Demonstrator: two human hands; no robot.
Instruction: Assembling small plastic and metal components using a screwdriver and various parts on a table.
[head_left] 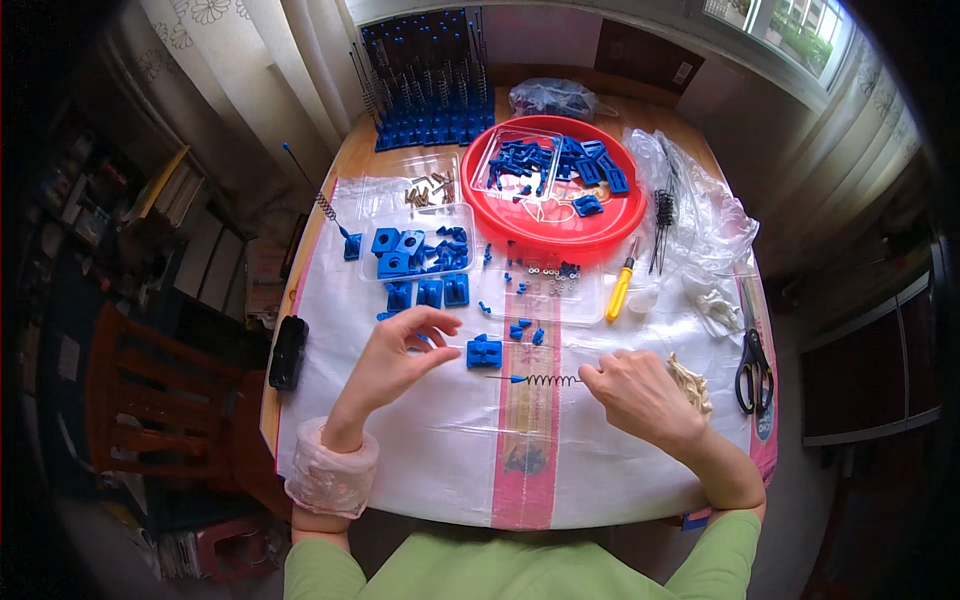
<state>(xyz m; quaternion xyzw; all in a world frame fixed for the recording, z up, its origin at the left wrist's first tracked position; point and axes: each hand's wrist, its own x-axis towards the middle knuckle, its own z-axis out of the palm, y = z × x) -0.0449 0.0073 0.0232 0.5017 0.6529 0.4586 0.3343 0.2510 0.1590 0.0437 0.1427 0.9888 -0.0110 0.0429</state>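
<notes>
The right hand [638, 395] grips a coiled wire [552, 380] near one end; the left hand [400, 352], fingers curled, empty, is just beside a blue block [484, 352] on the desk [650, 115].

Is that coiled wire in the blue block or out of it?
Out: the coiled wire is pinched in the right hand, its straight end apart from the blue block, a gap showing.

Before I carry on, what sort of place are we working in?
Probably a room at home, with its table serving as a small assembly bench. Patterned curtains hang near a window, a wooden chair stands to the left, and small blue parts are spread over the tabletop.
</notes>
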